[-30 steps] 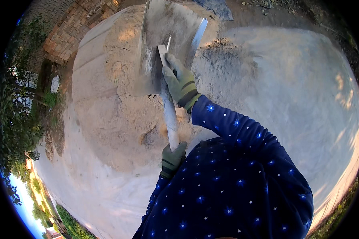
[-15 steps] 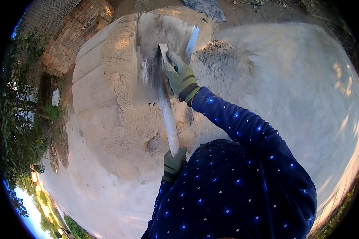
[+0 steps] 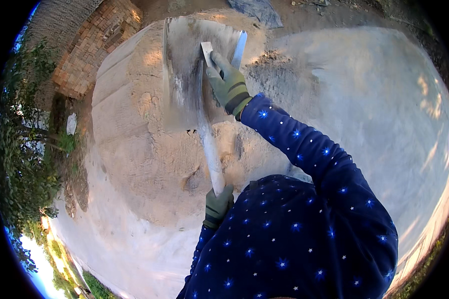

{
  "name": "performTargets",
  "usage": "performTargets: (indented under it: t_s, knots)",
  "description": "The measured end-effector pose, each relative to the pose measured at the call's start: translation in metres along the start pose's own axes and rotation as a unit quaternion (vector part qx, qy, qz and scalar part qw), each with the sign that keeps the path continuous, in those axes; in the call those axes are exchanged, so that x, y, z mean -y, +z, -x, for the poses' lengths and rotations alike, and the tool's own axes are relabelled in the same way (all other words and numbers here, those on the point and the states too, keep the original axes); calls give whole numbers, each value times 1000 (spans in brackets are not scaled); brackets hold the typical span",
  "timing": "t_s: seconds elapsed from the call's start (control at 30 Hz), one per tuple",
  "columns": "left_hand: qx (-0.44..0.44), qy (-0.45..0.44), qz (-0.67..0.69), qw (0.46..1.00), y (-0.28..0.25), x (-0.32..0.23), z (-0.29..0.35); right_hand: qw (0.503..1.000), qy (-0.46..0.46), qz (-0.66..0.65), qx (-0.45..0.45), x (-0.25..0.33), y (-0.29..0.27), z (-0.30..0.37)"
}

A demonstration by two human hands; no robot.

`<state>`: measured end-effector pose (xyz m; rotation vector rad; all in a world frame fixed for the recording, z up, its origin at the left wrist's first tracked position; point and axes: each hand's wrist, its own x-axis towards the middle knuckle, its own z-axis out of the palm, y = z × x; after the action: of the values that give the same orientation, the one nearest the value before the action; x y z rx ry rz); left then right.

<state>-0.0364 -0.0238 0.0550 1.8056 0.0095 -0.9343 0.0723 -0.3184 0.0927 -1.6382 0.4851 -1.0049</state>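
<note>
A wide grey metal shovel (image 3: 183,65) is held with its blade raised away from me, its worn face smeared with dirt. My left hand (image 3: 218,206), in a dark green glove, is closed around the pale handle close to my body. In a striped green glove, my right hand (image 3: 229,87) reaches across the blade. Between its thumb and fingers is a small pale flat rectangular piece (image 3: 208,54), against or just over the blade face; its exact kind cannot be told. Below the shovel spreads a heap of tan sand (image 3: 149,154).
Smooth grey concrete (image 3: 374,104) extends to the right, with dark crumbly material (image 3: 277,70) beside the blade. A brick stack (image 3: 85,65) stands at the far left, near leafy branches (image 3: 22,164). A bluish plastic sheet (image 3: 257,11) lies at the far edge.
My right hand has slid the pale piece a little farther up the blade, away from me. The blade has shifted slightly left; my left hand keeps its hold on the handle.
</note>
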Motion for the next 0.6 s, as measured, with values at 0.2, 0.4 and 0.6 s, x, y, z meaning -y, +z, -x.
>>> performTargets:
  t_s: [0.2, 0.4, 0.6]
  knots:
    - [-15, 9, 2, 1000, -6, 8, -2, 999, 19, -29, -5, 9, -3, -17]
    - [2, -4, 24, 1000, -4, 6, -9, 997, 73, -3, 31, -24, -18, 36]
    - [20, 9, 39, 999, 0, 8, -14, 998, 61, -18, 7, -1, -33, -23]
